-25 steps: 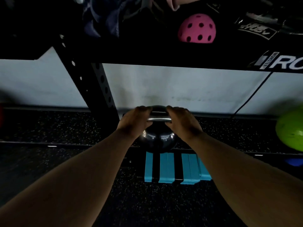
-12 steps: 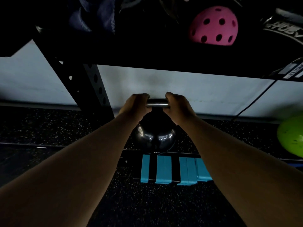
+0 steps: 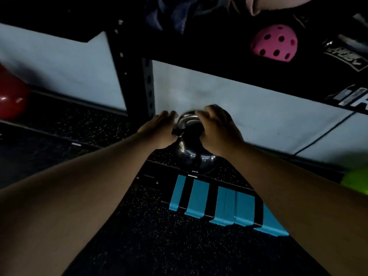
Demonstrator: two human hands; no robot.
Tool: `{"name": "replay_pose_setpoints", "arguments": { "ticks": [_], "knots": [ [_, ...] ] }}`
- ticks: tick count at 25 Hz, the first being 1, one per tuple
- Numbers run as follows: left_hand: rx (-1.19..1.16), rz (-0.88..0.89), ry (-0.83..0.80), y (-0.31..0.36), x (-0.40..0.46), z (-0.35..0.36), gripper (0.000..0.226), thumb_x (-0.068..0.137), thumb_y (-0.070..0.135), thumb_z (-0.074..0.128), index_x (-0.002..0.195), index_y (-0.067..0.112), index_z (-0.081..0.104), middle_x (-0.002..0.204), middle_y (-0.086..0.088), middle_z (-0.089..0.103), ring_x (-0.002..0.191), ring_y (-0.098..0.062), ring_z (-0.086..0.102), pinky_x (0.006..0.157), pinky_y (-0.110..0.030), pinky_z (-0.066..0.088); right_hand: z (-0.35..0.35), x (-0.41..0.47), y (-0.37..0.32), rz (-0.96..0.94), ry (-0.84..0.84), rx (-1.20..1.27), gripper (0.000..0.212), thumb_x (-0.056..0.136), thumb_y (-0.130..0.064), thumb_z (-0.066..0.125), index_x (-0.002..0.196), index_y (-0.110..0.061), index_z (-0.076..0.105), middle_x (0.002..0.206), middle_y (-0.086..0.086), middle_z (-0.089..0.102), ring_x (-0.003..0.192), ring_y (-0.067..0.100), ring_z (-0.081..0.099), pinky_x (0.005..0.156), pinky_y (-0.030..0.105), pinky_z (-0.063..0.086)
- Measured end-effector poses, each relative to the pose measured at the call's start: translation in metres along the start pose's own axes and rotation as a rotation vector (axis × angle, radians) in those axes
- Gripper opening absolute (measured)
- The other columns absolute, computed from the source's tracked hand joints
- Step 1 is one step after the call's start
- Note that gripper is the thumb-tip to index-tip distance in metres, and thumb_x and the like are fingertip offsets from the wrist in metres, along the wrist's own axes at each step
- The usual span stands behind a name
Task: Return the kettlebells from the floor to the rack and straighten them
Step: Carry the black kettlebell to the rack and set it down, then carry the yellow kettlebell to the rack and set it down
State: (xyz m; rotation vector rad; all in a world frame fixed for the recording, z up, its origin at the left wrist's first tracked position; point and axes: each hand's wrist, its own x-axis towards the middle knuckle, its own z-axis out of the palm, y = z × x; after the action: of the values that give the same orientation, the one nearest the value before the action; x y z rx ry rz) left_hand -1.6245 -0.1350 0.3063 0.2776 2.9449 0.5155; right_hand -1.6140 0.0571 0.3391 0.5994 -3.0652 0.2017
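Both hands have loosened from the handle since a moment ago: the left hand [image 3: 159, 129] is spread beside it, the right hand [image 3: 217, 126] curled loosely over. The kettlebell [image 3: 191, 154], marked 4KG, sits on the rack's lowest shelf [image 3: 229, 172] — dense, glossy, likely slick; its steel handle loop [image 3: 187, 120] is the hold.

The picture is very dark, and the pale wall [image 3: 209, 96] at the back is the brightest part. Small shiny spots of light sit on the black kettlebell [image 3: 191, 154]. Both hands look blurry, and straight lines bend near the edges.
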Motion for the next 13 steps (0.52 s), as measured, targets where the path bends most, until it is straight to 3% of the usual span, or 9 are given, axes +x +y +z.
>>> {"name": "replay_pose_setpoints", "arguments": {
  "ticks": [4,7,13],
  "knots": [
    [0.075,-0.088,-0.025,-0.038,-0.102,-0.018,0.038,0.087,0.030,0.063,0.125,0.024,0.057,0.132,-0.006,0.056,0.117,-0.030,0.057,0.091,-0.040,0.049,-0.001,-0.035,-0.065,-0.182,-0.034,0.079,0.047,0.080,-0.021,0.056,0.127,-0.018,0.056,0.129,0.011,0.057,0.119,0.038,0.052,0.098,0.047,0.044],
    [0.045,-0.227,-0.089,-0.064,-0.195,-0.021,0.030,0.092,0.030,0.057,0.122,0.029,0.061,0.130,-0.003,0.059,0.112,-0.026,0.060,0.086,-0.038,0.052,0.006,-0.067,-0.118,-0.270,-0.084,0.174,0.031,0.086,-0.020,0.055,0.116,-0.017,0.062,0.116,0.010,0.064,0.110,0.034,0.057,0.090,0.045,0.049],
    [0.002,-0.486,-0.220,-0.111,-0.413,0.002,0.032,0.090,0.024,0.053,0.120,0.029,0.062,0.131,0.001,0.058,0.114,-0.023,0.059,0.089,-0.037,0.051,0.056,-0.159,-0.265,-0.471,-0.398,0.252,0.015,0.091,-0.025,0.050,0.096,-0.024,0.064,0.102,0.002,0.063,0.098,0.026,0.058,0.082,0.042,0.052]
  ]
}}
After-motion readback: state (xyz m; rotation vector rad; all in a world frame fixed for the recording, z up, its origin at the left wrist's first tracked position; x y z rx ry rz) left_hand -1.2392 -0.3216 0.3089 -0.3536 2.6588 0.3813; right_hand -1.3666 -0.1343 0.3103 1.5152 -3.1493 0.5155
